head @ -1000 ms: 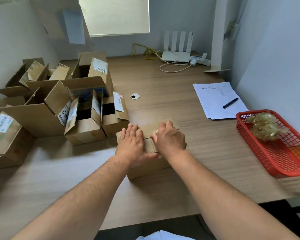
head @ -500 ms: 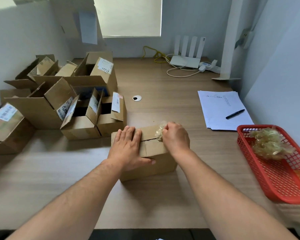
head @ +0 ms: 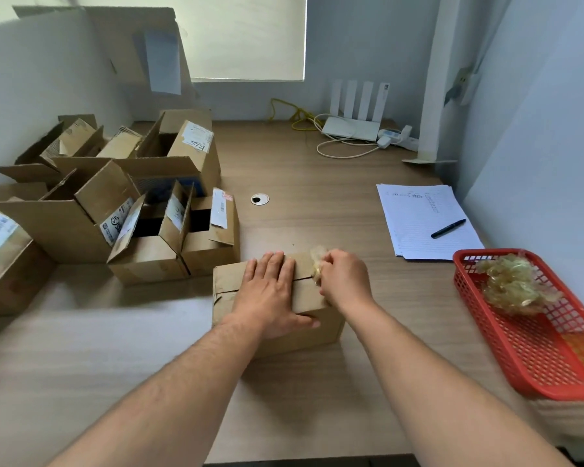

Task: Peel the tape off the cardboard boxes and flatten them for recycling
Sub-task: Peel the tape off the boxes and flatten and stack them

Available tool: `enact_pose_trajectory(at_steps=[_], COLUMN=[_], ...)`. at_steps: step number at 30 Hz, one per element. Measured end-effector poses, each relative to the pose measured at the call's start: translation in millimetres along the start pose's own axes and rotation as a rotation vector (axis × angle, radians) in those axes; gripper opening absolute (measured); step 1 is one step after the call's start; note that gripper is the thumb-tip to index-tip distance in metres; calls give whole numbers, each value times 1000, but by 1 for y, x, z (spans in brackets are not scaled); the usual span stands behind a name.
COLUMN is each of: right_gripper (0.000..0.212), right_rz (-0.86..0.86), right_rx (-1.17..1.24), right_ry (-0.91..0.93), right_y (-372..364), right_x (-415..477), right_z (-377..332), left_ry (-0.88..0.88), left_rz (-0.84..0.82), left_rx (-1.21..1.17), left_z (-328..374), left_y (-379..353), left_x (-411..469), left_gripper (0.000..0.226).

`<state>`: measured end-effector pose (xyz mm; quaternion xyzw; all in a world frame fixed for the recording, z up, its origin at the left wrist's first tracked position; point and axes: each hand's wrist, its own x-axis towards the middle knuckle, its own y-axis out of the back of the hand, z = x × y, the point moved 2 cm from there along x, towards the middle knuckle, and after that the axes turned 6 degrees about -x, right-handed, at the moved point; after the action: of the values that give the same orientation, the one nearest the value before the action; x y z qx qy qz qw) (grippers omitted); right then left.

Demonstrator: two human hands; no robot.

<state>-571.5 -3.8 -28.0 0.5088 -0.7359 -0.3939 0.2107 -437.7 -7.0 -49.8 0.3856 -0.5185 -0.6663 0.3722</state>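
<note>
A small closed cardboard box sits on the wooden desk in front of me. My left hand lies flat on its top with straight fingers, pressing it down. My right hand is at the box's right top edge and pinches a crumpled strip of clear tape that lifts off the box. The seam between the top flaps shows between my hands.
Several opened cardboard boxes crowd the desk's left side. A red plastic basket at the right holds a wad of peeled tape. Lined paper with a black pen lies behind it. A white router with cables stands at the back.
My right hand went from resting on the box top to pinching a wad of tape and pulling it up at the right edge. My left hand stayed flat on the box.
</note>
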Motion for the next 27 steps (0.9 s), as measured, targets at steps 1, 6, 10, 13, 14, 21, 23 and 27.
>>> enact_pose_trajectory(at_steps=[1,6,10,13,14,21,23,27], right_gripper=[21,18,38,46,43,23,17,16], right_rz=[-32,0,4,16,39,179,182,175], right_rx=[160,185,-335,-489,-521,106,231,7], right_ry=[-100,-153,-10,56,87,-211,-263,-125], right_y=[2,4,2,0,-2,10,11,17], right_x=[1,-2,-11,-20,-22,-19,-18,-18], right_z=[3,3,-4,-5,-4,21,30,33], left_ry=[-9,-71,-92,-106,-111,-127,-139,-119], left_rz=[9,45,58,69,73,54,61,70], left_rx=[-4,-13,-42,-71,-77,-88,-80,-78], left_z=[-1,-9,-12,-14,-15,-14,-12,-6], left_y=[0,10,9,6,5,5,4,4], left_x=[1,3,2,2,2,-4,-9,-13], left_gripper=[122,119,117,117,117,118,118,118])
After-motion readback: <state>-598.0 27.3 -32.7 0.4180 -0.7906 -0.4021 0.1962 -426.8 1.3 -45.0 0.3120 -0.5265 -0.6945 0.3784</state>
